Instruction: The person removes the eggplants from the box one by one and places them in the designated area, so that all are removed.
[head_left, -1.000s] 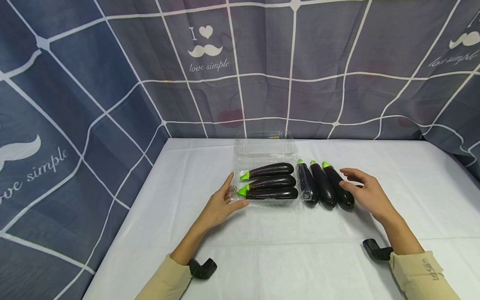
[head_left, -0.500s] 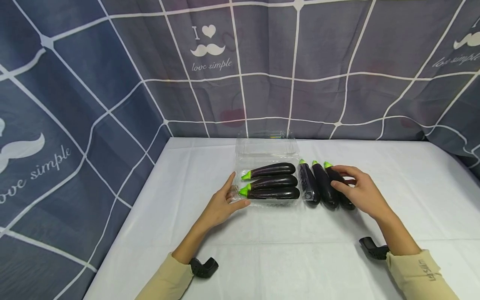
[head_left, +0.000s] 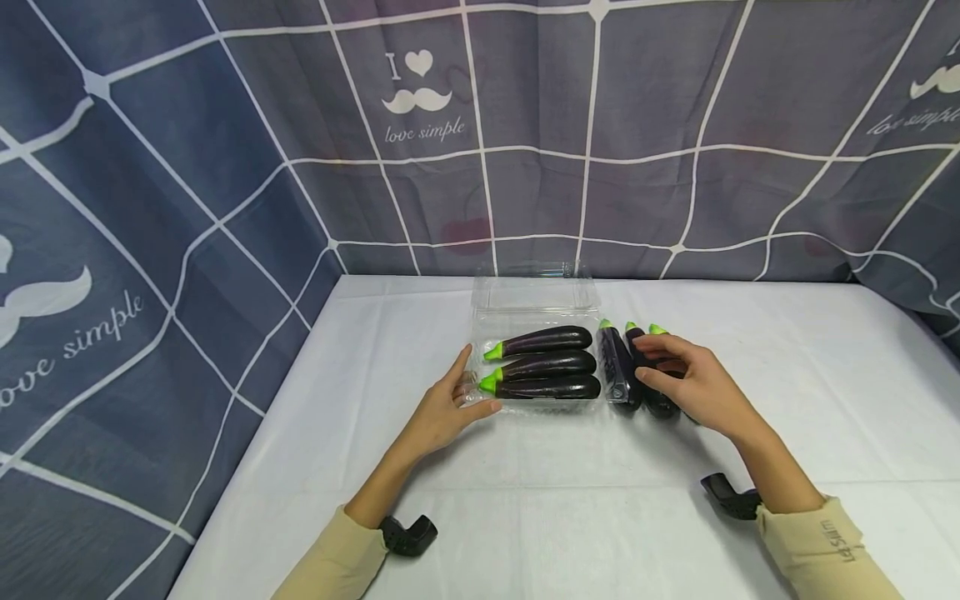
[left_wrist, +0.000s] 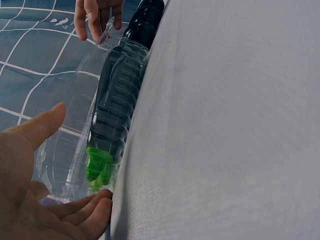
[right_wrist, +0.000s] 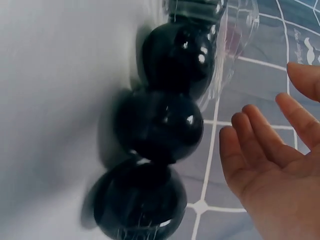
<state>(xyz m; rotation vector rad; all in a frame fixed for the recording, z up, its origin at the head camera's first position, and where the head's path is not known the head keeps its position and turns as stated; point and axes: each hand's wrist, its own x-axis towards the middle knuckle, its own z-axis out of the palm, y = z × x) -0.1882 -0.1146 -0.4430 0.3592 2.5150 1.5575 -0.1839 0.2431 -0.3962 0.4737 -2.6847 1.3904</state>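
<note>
Eggplants lie just beneath the right hand, its fingers loosely spread.

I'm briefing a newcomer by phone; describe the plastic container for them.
On the white tablecloth, look toward the patterned curtain. The container lies open there, at the person's left hand. Unlike the dark eggplants inside and beside it, it's see-through.
</note>
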